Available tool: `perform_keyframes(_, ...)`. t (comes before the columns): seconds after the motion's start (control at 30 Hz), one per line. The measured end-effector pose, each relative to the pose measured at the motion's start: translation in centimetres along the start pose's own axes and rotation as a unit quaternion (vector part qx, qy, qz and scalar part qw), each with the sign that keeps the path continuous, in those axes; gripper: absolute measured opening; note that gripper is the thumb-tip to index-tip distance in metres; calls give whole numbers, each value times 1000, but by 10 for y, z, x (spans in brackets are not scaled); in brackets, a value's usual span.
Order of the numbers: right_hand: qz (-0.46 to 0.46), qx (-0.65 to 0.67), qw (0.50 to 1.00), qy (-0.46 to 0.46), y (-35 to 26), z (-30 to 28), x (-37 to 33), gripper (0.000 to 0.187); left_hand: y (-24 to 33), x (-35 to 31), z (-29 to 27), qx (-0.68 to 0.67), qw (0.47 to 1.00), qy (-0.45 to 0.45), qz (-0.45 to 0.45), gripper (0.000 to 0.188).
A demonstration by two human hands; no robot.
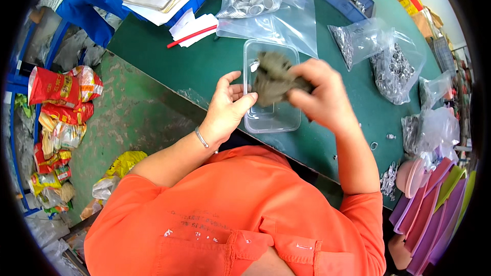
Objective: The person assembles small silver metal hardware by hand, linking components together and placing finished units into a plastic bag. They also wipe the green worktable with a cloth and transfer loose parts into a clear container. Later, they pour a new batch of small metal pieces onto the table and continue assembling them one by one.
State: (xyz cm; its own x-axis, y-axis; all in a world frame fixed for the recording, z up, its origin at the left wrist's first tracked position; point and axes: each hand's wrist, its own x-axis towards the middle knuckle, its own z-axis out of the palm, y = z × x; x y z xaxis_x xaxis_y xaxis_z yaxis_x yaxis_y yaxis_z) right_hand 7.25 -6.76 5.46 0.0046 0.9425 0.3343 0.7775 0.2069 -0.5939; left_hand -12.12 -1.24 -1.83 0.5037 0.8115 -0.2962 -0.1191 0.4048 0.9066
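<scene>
Green floor and blue shelving fill the left of the frame; a green tabletop spans the centre and right, with bags of metal pieces on the right. Mid-frame sits a clear tub, a grey-brown cloth over or inside it — work apparently under way, the cloth not yet laid aside, the tub's cleanness unreadable. The right hand — blurred — has its fingers clamped on the cloth; the left hand has thumb and forefinger apart by the tub's left rim, grip unclear.
</scene>
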Motion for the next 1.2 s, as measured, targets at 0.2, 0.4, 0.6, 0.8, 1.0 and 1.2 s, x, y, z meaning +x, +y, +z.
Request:
perform_keyframes(0.2,206,549,790,181,43,-52,-35,27,0,-1,6,-24,1000,6,-4,59)
perform_keyframes(0.4,224,461,765,389,100,-140,-157,20,13,-18,-20,-27,1000,3,-11,57)
perform_keyframes(0.6,451,-59,821,345,154,-136,-254,40,12,-51,-96,-96,993,53,31,65)
perform_keyframes(0.8,403,-173,830,345,151,-150,-228,34,-10,-74,-159,-113,975,189,35,66)
perform_keyframes(1.0,280,-432,830,214,116,-138,-234,32,-28,-50,-132,-152,966,207,35,67)
perform_keyframes(1.2,250,-385,878,134,103,-93,-255,13,-33,-49,-121,-100,971,214,27,70)
